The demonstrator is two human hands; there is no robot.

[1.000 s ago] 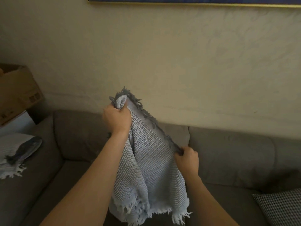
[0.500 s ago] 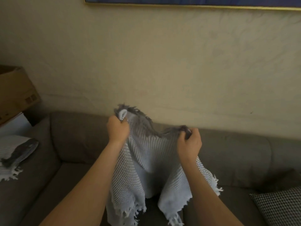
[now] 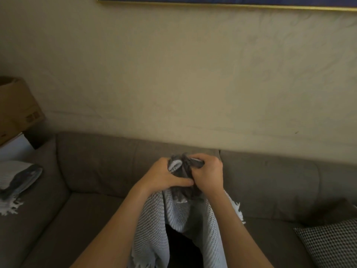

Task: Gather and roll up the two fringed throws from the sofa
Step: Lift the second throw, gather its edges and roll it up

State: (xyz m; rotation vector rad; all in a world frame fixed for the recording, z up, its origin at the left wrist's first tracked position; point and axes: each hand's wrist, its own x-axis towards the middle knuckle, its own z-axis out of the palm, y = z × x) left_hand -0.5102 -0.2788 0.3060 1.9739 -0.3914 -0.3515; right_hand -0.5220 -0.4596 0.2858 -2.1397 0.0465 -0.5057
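A pale blue-grey waffle-weave throw (image 3: 154, 225) with a dark fringed edge hangs between my forearms over the sofa seat. My left hand (image 3: 162, 176) and my right hand (image 3: 207, 175) are pressed together in front of the backrest, both closed on the throw's bunched dark top edge. White fringe sticks out beside my right forearm. A second fringed throw (image 3: 18, 178), pale with a dark band, lies folded on the sofa's left arm section, its white fringe hanging toward the seat.
The grey-brown sofa (image 3: 96, 167) spans the lower view against a beige wall. A houndstooth cushion (image 3: 332, 242) sits at the right end. A cardboard box (image 3: 17, 107) stands past the left end. A gold picture frame (image 3: 231, 4) runs along the top.
My hands have dropped and come together, bringing the two held corners of the throw into one bunch. The cloth, spread between them before, now hangs doubled.
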